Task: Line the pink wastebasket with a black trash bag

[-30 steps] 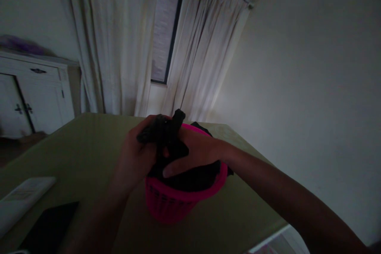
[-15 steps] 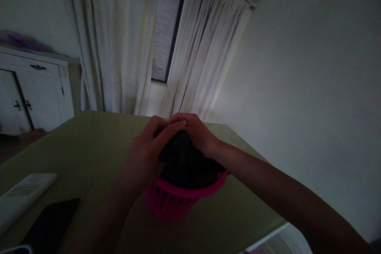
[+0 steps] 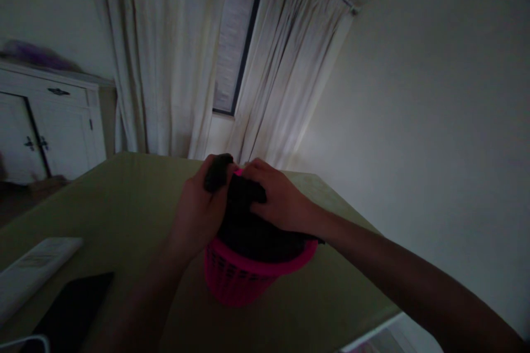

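A pink slatted basket (image 3: 244,281) stands on the green table, with a black plastic bag (image 3: 259,240) filling its top. At the far left side of the rim, my left hand (image 3: 199,204) is closed on a bunched piece of the bag, which sticks out above the thumb. My right hand (image 3: 281,193) reaches over the basket, its fingers curled round another part of the bag by the far rim. A bit of pink rim shows between the two hands. On the right, a corner of the bag hangs over the rim.
On the table's (image 3: 141,193) left lie a white flat box-like item (image 3: 39,267) and a dark flat object (image 3: 72,309), with a pale cable (image 3: 39,337) by it. Behind are a white cabinet (image 3: 68,127) and curtains (image 3: 174,66). The table's right edge runs close to my right arm.
My hands, which met over the bunched bag, have moved slightly apart. The bag's peak is lower, a piece now shows above my left thumb, and the far pink rim has come into view.
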Tool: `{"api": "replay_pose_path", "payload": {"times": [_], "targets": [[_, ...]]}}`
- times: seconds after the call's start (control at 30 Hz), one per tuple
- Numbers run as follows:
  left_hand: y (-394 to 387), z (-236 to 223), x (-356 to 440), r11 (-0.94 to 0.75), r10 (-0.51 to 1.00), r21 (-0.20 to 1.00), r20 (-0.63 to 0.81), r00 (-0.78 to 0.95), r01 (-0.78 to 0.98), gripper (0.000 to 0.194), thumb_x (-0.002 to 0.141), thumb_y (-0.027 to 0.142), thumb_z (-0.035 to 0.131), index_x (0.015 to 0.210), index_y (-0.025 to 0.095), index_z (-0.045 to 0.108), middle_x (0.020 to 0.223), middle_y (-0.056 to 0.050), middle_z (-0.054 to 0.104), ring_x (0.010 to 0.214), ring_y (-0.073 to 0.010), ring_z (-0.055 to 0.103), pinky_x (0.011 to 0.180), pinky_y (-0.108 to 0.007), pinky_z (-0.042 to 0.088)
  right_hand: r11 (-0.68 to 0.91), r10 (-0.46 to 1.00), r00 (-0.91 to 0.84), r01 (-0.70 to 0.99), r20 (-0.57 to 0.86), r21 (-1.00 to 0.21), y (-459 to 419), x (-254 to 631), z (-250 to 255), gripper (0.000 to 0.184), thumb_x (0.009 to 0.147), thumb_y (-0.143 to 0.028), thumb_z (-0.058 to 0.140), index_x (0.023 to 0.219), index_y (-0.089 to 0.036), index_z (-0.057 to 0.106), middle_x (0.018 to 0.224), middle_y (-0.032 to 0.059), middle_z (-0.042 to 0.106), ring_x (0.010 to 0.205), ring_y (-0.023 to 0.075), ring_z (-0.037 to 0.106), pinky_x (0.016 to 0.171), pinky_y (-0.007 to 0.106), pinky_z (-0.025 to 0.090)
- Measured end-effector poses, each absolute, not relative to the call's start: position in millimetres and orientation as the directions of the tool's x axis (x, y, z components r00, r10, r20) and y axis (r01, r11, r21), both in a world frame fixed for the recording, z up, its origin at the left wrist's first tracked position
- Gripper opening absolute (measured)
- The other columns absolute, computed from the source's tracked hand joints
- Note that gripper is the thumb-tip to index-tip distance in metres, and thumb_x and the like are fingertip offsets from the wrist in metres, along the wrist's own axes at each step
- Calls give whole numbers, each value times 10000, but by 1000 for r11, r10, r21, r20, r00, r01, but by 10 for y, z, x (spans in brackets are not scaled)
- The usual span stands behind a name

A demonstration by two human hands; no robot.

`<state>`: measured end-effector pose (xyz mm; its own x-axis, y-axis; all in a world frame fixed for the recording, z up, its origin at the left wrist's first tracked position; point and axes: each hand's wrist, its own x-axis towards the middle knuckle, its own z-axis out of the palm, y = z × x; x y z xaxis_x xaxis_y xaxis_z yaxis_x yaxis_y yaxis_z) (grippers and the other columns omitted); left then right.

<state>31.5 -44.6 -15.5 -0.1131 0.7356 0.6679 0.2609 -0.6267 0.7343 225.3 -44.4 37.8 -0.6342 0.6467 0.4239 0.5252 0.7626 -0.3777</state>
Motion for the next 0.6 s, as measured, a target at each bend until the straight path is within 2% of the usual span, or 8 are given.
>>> {"api": "replay_pose_path", "payload": {"times": [0.1, 0.2, 0.27, 0.33, 0.4, 0.47, 0.53, 0.6], "targets": [[-457, -121, 352, -588, 787, 799, 601, -140, 121, 319, 1029, 506, 570, 978, 220, 703, 877, -34, 761, 830, -222, 739, 730, -306, 584, 834, 508, -626, 530, 592, -157, -499, 2248, 329, 568, 869, -137, 726, 1410, -242, 587, 1438, 128, 570, 1259, 251, 603, 1077, 445, 575], [-505, -86, 356, -531, 840, 848, 526, -132, 4, 370, 997, 585, 592, 959, 230, 690, 855, -33, 746, 846, -235, 738, 743, -321, 590, 908, 338, -755, 419, 562, 16, -579, 2274, 373, 589, 951, -53, 571, 1467, -333, 616, 1588, 88, 497, 1403, 241, 550, 1182, 474, 529], [-500, -78, 307, -501, 857, 866, 495, -145, 0, 412, 984, 629, 582, 929, 232, 679, 853, -40, 738, 873, -244, 733, 751, -328, 584, 941, 264, -813, 336, 519, 47, -615, 2346, 430, 614, 950, 15, 475, 1407, -339, 683, 1620, 66, 487, 1495, 239, 490, 1259, 502, 462], [-419, -91, 199, -491, 857, 868, 497, -138, 74, 444, 984, 645, 552, 861, 233, 662, 820, -43, 716, 844, -242, 706, 718, -329, 559, 953, 272, -816, 301, 511, -28, -621, 2494, 467, 543, 962, 15, 471, 1310, -301, 743, 1622, 79, 489, 1526, 251, 467, 1271, 513, 446], [-253, -127, 55, -466, 856, 861, 497, -142, 205, 452, 989, 615, 517, 778, 234, 639, 753, -45, 678, 762, -236, 662, 648, -332, 501, 937, 350, -807, 306, 476, -169, -606, 2719, 458, 365, 1007, -52, 535, 1188, -256, 777, 1571, 105, 532, 1472, 254, 521, 1232, 500, 482], [-40, -184, -70, -343, 877, 869, 433, -209, 357, 451, 984, 553, 498, 686, 234, 612, 670, -57, 639, 689, -243, 637, 609, -347, 432, 883, 459, -801, 362, 384, -299, -592, 2972, 408, 198, 1050, -163, 605, 1103, -222, 786, 1474, 123, 601, 1385, 247, 584, 1195, 485, 506], [158, -259, -136, -231, 912, 864, 352, -209, 448, 435, 970, 506, 509, 629, 243, 576, 621, -64, 607, 657, -259, 636, 601, -361, 402, 815, 554, -783, 441, 282, -375, -602, 3183, 354, 181, 1076, -268, 627, 1079, -203, 796, 1415, 132, 643, 1327, 244, 615, 1188, 487, 500], [296, -341, -148, -192, 933, 852, 313, -180, 486, 428, 967, 515, 516, 637, 248, 564, 617, -72, 601, 678, -288, 665, 604, -370, 410, 762, 609, -761, 483, 223, -431, -635, 3303, 345, 235, 1087, -348, 626, 1084, -202, 810, 1410, 134, 655, 1309, 244, 624, 1192, 490, 489]]}}
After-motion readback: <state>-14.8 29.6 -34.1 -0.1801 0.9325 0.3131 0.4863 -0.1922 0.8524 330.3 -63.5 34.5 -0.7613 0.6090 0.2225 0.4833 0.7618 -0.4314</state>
